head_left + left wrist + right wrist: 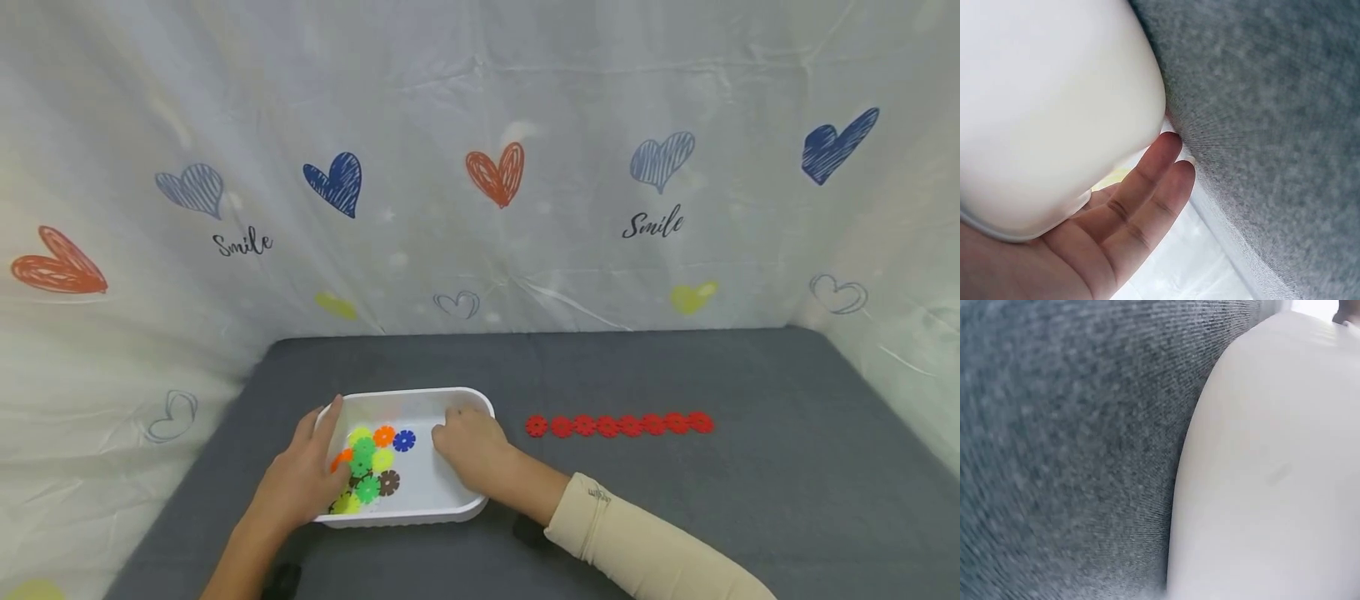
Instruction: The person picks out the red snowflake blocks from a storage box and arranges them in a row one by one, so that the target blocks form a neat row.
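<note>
A white plastic tray (426, 487) stands on the dark table, with flower-shaped plastic discs (365, 463) in green, yellow, orange, brown and blue heaped toward its left side. My left hand (292, 479) grips the tray's left end, thumb inside and fingers outside. In the left wrist view, the fingers (1141, 206) lie along the outer wall (1066, 106). Inside the tray's right end is my right hand (472, 450), fingers bent downward; I cannot tell whether they hold a disc. The right wrist view has only the tray's outer wall (1266, 475) and grey cloth, besides a sliver of hand.
Right of the tray, several red flower-shaped discs (607, 426) lie in a straight row across the grey tablecloth (675, 500). A pale curtain (570, 100) printed with hearts and the word Smile hangs behind and at both sides.
</note>
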Demonstrator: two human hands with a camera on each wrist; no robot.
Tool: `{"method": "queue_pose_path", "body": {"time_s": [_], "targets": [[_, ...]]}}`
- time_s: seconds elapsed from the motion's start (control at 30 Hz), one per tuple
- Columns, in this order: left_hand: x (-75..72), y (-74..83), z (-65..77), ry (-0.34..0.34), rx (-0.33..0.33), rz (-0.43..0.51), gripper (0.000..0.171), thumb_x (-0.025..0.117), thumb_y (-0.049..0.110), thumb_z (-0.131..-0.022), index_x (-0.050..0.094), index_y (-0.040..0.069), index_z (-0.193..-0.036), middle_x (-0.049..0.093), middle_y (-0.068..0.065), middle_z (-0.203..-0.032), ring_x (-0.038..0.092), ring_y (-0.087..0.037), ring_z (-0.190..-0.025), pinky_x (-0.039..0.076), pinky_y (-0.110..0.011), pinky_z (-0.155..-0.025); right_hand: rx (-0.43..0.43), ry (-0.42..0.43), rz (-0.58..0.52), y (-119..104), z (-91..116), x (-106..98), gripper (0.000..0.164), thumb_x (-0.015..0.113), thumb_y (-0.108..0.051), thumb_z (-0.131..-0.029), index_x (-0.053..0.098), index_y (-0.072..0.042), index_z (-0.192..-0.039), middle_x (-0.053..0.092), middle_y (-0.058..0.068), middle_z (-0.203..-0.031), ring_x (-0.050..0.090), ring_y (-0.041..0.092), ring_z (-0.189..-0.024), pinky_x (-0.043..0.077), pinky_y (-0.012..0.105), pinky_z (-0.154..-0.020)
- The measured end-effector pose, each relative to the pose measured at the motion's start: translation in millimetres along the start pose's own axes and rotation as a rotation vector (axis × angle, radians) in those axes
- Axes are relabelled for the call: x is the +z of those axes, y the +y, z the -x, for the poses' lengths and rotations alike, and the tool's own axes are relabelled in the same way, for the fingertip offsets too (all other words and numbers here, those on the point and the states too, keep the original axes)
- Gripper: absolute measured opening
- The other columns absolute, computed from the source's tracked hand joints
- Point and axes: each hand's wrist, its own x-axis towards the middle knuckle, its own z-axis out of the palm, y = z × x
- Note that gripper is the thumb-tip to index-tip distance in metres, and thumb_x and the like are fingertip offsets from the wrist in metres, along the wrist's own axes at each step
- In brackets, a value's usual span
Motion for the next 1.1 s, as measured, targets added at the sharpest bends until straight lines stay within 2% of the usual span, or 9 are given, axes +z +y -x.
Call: {"method": "queue_pose_path", "body": {"time_s": [0.13, 0.43, 0.7, 0.87, 1.1], "targets": [[1.9, 0.3, -0.4, 0.011, 0.005, -0.007, 0.089, 0.064, 0.020, -0.087, 0.015, 0.012, -0.161, 0.024, -0.026, -0.153, 0.062, -0.042, -0.091, 0.050, -0.064, -0.079, 0.011, 0.016, -0.041, 1.4, -0.1, 1.9, 0.014, 0.074, -0.016, -0.088, 0.075, -0.012, -0.101, 0.063, 0.005, -0.086, 0.055, 0.017, -0.076, 0.054, 0.029, -0.072], [3.6, 1.8, -1.0, 0.008, -0.002, -0.006, 0.090, 0.065, 0.019, -0.087, 0.015, 0.013, -0.162, 0.024, -0.026, -0.154, 0.062, -0.041, -0.091, 0.050, -0.064, -0.080, 0.047, 0.020, -0.142, 4.2, 1.5, 0.2, 0.009, 0.075, -0.013, -0.083, 0.074, -0.011, -0.092, 0.059, 0.003, -0.081, 0.053, 0.015, -0.072, 0.051, 0.027, -0.063], [3.4, -1.0, -0.9, 0.009, -0.010, -0.016, 0.089, 0.065, 0.019, -0.087, 0.016, 0.011, -0.161, 0.024, -0.027, -0.153, 0.062, -0.043, -0.093, 0.050, -0.065, -0.080, -0.005, 0.070, -0.178, 5.9, -0.3, -1.7, 0.007, 0.077, -0.011, -0.079, 0.074, -0.012, -0.085, 0.057, 0.000, -0.075, 0.052, 0.016, -0.070, 0.046, 0.025, -0.061], [3.9, -1.0, -0.5, 0.008, -0.007, -0.009, 0.089, 0.064, 0.019, -0.086, 0.017, 0.011, -0.161, 0.025, -0.027, -0.153, 0.062, -0.041, -0.088, 0.051, -0.064, -0.078, -0.016, 0.098, -0.270, 8.7, 2.2, -5.2, 0.005, 0.075, -0.009, -0.080, 0.073, -0.013, -0.082, 0.054, -0.001, -0.073, 0.050, 0.014, -0.069, 0.042, 0.023, -0.059], [2.7, 0.0, -1.1, 0.012, -0.007, -0.011, 0.090, 0.066, 0.019, -0.086, 0.017, 0.011, -0.161, 0.025, -0.027, -0.153, 0.062, -0.039, -0.086, 0.052, -0.062, -0.076, -0.027, 0.134, -0.377, 17.1, 9.2, -13.5, 0.010, 0.073, -0.004, -0.079, 0.070, -0.013, -0.077, 0.048, -0.004, -0.071, 0.044, 0.010, -0.068, 0.037, 0.018, -0.056]]}}
